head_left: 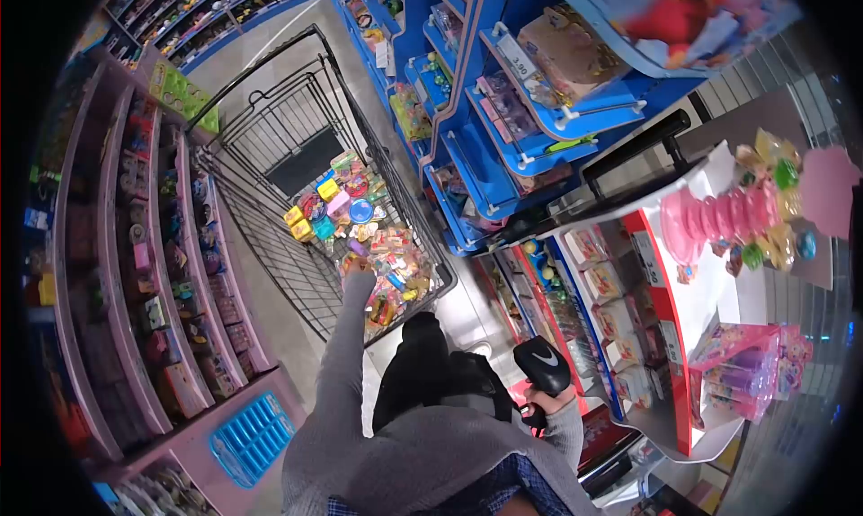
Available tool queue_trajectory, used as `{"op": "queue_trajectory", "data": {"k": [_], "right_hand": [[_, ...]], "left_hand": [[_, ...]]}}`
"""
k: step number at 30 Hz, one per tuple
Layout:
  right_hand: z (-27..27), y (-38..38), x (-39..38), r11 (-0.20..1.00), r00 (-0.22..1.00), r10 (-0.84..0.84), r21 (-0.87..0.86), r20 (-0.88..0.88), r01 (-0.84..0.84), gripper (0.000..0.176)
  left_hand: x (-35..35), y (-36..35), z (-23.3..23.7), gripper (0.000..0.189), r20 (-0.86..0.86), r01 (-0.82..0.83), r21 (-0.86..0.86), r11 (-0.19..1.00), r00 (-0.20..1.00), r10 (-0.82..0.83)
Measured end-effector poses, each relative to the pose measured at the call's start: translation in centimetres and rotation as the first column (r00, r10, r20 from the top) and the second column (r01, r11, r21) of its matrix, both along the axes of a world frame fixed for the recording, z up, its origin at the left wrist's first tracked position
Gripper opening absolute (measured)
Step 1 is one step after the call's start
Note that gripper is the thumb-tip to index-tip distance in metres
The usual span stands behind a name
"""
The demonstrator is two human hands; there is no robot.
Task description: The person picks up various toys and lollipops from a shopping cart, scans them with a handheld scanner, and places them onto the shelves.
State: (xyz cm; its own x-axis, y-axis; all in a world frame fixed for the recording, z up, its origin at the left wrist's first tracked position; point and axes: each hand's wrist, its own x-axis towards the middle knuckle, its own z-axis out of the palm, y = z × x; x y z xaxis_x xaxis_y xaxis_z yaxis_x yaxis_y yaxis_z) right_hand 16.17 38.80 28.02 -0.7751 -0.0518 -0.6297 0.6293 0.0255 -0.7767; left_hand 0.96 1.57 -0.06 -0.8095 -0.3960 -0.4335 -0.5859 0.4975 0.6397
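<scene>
My left hand (357, 264) reaches down into a wire shopping cart (297, 293), among a heap of small packaged goods (393, 251). A small purple item (357, 246) lies right at its fingertips; whether the fingers grip anything I cannot tell. Close by in the heap are a blue round lid (361, 211), yellow boxes (299, 224) and a pink box (339, 203). My right hand (550, 403), closed round the handle of a black handheld scanner (543, 365), is held low beside my body, the scanner's head pointing up and away.
Stepped shelves of small goods (184, 291) run along the left, with a blue plastic tray (252, 439) at their near end. On the right stand blue shelves (485, 170) and a red-edged display (661, 336). A pink spiral toy (724, 221) sits atop it.
</scene>
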Motion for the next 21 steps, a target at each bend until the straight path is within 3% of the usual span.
{"op": "queue_trajectory", "data": {"k": [1, 5, 7, 8, 9, 11, 15, 17, 18, 19, 21], "right_hand": [[-2.0, -5.1, -4.6, 0.999, 1.0, -0.007, -0.036, 0.009, 0.007, 0.042], [-1.5, -7.2, -5.4, 0.999, 0.999, -0.006, -0.045, 0.033, 0.007, 0.039], [-1.3, -8.1, -5.3, 0.994, 0.992, -0.057, -0.085, 0.109, 0.067, 0.04], [-1.4, -8.2, -5.2, 0.992, 0.991, -0.069, -0.099, 0.113, 0.08, 0.041], [-1.4, -8.4, -5.2, 0.991, 0.989, -0.081, -0.092, 0.122, 0.092, 0.041], [-1.4, -8.6, -5.4, 0.993, 0.988, -0.105, -0.04, 0.113, 0.11, 0.043], [-1.7, -8.4, -5.3, 0.99, 0.983, -0.125, -0.043, 0.135, 0.132, 0.047], [-2.0, -8.5, -5.3, 0.987, 0.98, -0.146, -0.048, 0.133, 0.154, 0.05], [-2.1, -8.5, -5.3, 0.984, 0.979, -0.161, -0.058, 0.128, 0.17, 0.054], [-2.1, -8.6, -5.5, 0.983, 0.977, -0.166, -0.056, 0.133, 0.175, 0.054], [-2.0, -8.6, -6.0, 0.995, 0.99, -0.075, -0.061, 0.123, 0.083, 0.06]], "left_hand": [[-4.7, -5.6, -1.0, 0.03, 0.009, 0.007, -0.036, 0.999, 1.0, -0.007], [-5.6, -3.2, -5.6, 0.03, 0.233, 0.17, 0.06, 0.984, 0.956, -0.179], [-4.7, -2.2, -9.9, 0.03, 0.039, 0.207, -0.052, 0.977, 0.978, -0.205], [-5.2, -2.7, -14.5, 0.032, 0.059, 0.349, -0.158, 0.924, 0.937, -0.344], [-4.3, -2.8, -18.2, 0.032, 0.066, 0.361, -0.149, 0.92, 0.932, -0.355], [-5.2, -0.7, -10.8, 0.031, 0.307, 0.244, -0.071, 0.967, 0.928, -0.211], [-4.3, -1.0, -14.4, 0.03, 0.31, 0.266, 0.005, 0.964, 0.916, -0.255], [-4.1, -1.3, -14.6, 0.029, 0.217, 0.315, -0.087, 0.945, 0.932, -0.291], [-3.7, -1.4, -15.9, 0.029, 0.041, 0.364, -0.296, 0.883, 0.928, -0.369], [-4.4, -1.2, -13.9, 0.029, 0.045, 0.37, -0.293, 0.882, 0.926, -0.374], [-6.7, -0.4, -6.4, 0.033, 0.216, 0.207, 0.099, 0.973, 0.95, -0.225]]}}
